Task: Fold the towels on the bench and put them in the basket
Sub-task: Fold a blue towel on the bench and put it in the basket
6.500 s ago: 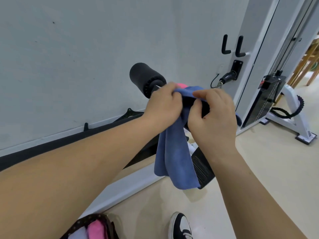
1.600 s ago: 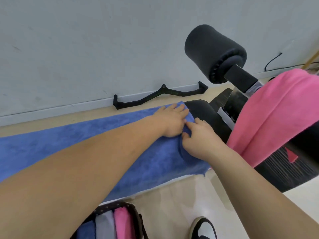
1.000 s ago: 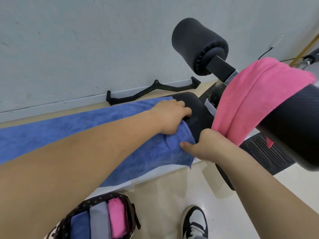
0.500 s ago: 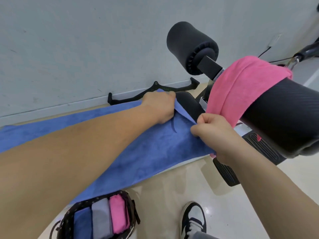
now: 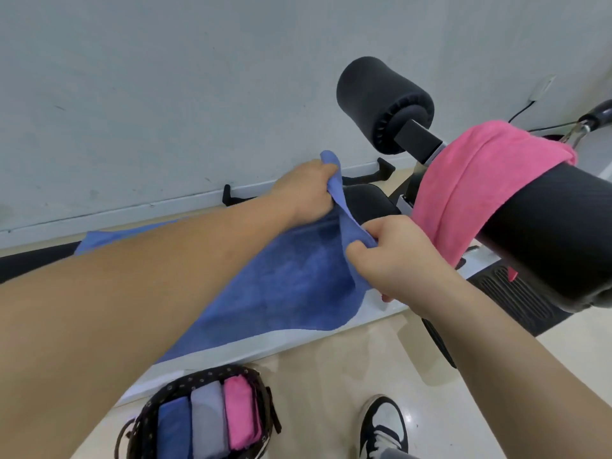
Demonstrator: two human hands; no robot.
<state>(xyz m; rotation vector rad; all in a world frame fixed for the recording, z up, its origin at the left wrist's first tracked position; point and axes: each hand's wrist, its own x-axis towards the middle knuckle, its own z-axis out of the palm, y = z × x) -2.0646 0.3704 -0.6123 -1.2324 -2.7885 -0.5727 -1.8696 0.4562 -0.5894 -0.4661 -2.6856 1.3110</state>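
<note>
Head view: left hand (image 5: 306,190) and right hand (image 5: 394,260) — fingers pinching blue towel (image 5: 291,286) end corners on table (image 5: 265,346) — first fold; next, carry end across.

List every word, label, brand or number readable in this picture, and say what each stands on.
No readable text anywhere.
The blue towel, pink towel, basket and shoe show no lettering; the basket's rim bears only a pattern of small dots.
</note>
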